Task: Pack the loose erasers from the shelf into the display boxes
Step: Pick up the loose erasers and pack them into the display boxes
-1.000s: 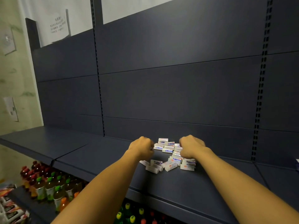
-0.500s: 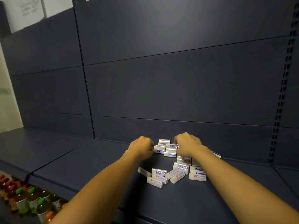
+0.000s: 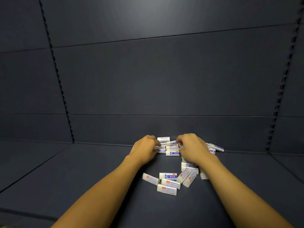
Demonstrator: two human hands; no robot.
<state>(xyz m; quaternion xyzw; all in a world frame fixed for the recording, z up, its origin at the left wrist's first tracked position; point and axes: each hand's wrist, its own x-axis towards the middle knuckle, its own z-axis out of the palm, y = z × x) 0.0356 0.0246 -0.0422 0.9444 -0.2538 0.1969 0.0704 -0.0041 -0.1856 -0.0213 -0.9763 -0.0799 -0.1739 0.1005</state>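
Over on your left, the dark shelf (image 3: 85, 181) runs bare up to the slotted upright (image 3: 56, 76) against the back panel (image 3: 164, 79). Your left hand (image 3: 144, 149) reaches to the rear of the shelf, knuckles up, fingers curled down onto the left edge of the back cluster of erasers (image 3: 169, 148); its grip looks closed on one or two of them, though the fingertips are hidden. Between your forearms, nearer you, a loose bunch of white wrapped erasers (image 3: 167, 182) lies jumbled flat on the shelf, some overlapping. Your right hand (image 3: 191, 148) sits just beside the back cluster, fingers curled, pinching an eraser at its left edge. Under your right wrist a small stack (image 3: 189, 167) is piled up, touching the near bunch. Further right, a few more erasers (image 3: 216, 147) rest against the back panel.
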